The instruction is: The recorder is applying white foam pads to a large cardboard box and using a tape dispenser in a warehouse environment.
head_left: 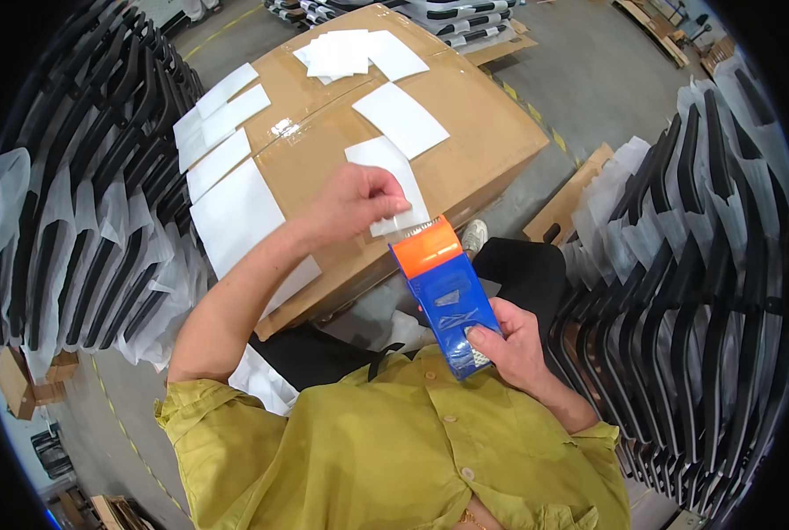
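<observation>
My right hand (520, 343) is closed around the lower end of a blue and orange tape dispenser (452, 296), its toothed edge pointing away from me. Just beyond that edge, my left hand (359, 203) has thumb and fingers pinched on a short end of clear tape (402, 223). Beneath the left hand, a white sheet (384, 161) lies on a large brown cardboard box (315, 137). Another white sheet (401, 119) lies farther off on the box. A small pile of white pieces (337, 53) sits toward its far side.
Several white strips (222, 163) and a big white sheet (240, 212) overlap along the box's left edge. Stacked black curved frames (103, 177), wrapped in white film, rise at left; similar frames (677, 327) stand close at right. Flat cardboard (571, 190) lies beyond the box.
</observation>
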{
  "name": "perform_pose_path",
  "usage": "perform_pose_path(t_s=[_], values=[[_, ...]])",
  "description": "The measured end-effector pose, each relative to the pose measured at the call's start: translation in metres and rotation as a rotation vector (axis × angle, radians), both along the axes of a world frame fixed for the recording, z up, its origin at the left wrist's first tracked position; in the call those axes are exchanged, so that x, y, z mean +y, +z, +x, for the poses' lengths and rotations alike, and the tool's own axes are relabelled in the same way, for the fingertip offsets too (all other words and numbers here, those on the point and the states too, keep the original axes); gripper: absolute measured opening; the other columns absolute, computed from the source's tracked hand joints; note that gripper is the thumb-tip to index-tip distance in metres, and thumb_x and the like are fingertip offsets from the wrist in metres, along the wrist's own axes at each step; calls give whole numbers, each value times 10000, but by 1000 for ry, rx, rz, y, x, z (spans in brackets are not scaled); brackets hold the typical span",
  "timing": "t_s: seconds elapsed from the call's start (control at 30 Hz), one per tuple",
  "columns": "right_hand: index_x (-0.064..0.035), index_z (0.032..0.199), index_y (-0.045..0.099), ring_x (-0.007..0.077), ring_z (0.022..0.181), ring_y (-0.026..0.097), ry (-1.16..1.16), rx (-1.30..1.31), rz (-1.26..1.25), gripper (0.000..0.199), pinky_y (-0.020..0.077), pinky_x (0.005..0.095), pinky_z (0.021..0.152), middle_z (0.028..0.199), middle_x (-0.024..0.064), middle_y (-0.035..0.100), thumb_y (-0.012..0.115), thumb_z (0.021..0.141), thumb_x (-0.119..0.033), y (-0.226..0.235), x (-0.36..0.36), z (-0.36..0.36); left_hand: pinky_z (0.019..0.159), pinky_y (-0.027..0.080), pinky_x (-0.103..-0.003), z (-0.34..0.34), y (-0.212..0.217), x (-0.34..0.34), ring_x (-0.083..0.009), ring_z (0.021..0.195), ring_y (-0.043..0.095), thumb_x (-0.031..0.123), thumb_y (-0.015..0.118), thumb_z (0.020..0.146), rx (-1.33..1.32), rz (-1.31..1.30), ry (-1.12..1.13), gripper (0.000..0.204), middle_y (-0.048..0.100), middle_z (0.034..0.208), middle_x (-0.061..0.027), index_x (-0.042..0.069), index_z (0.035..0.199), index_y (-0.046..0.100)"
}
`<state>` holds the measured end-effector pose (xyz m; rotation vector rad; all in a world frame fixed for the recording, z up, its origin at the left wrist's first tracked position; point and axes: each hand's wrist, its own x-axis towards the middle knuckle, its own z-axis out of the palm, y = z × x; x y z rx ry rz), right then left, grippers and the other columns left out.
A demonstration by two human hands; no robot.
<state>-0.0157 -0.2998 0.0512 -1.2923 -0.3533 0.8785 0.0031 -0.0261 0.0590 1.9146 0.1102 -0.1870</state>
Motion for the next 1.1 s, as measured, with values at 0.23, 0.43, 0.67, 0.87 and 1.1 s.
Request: perform_pose_path(t_s=[0.23, 0.43, 0.67, 0.87, 1.1], values=[[40, 914, 552, 82, 726, 555, 4, 112, -96, 271, 457, 225, 657, 817, 70, 611, 619, 800, -195, 4, -2, -14, 552, 406, -284, 25, -7, 41, -143, 573, 492, 213, 599, 786, -236, 439, 135, 187, 543, 605, -55, 26, 782, 595], [45, 892, 562, 75, 697, 545, -76, 107, -94, 297, 448, 214, 631, 800, 62, 608, 617, 803, -233, 9, 20, -10, 632, 417, -303, 50, -33, 45, -202, 715, 522, 171, 618, 749, -413, 512, 87, 148, 558, 818, -70, 35, 735, 561], [55, 931, 577, 82, 729, 559, -51, 89, -150, 312, 449, 215, 671, 865, 88, 624, 595, 809, -232, 4, 23, -2, 729, 429, -323, 60, -54, 46, -233, 851, 526, 156, 609, 739, -465, 631, 53, 125, 536, 948, -51, 48, 722, 547], [62, 870, 564, 79, 668, 536, -100, 178, -127, 368, 438, 216, 607, 768, 62, 603, 606, 806, -299, -25, 20, -1, 778, 423, -341, 53, -62, 33, -260, 922, 504, 142, 570, 771, -444, 746, 132, 165, 516, 1019, -100, 69, 919, 559], [54, 854, 570, 78, 664, 534, -92, 184, -136, 343, 433, 214, 598, 760, 63, 600, 618, 794, -280, -34, 0, 4, 618, 463, -258, -15, -35, 14, -174, 673, 569, 255, 428, 891, -108, 48, 569, 287, 583, 730, -81, 1, 991, 517]])
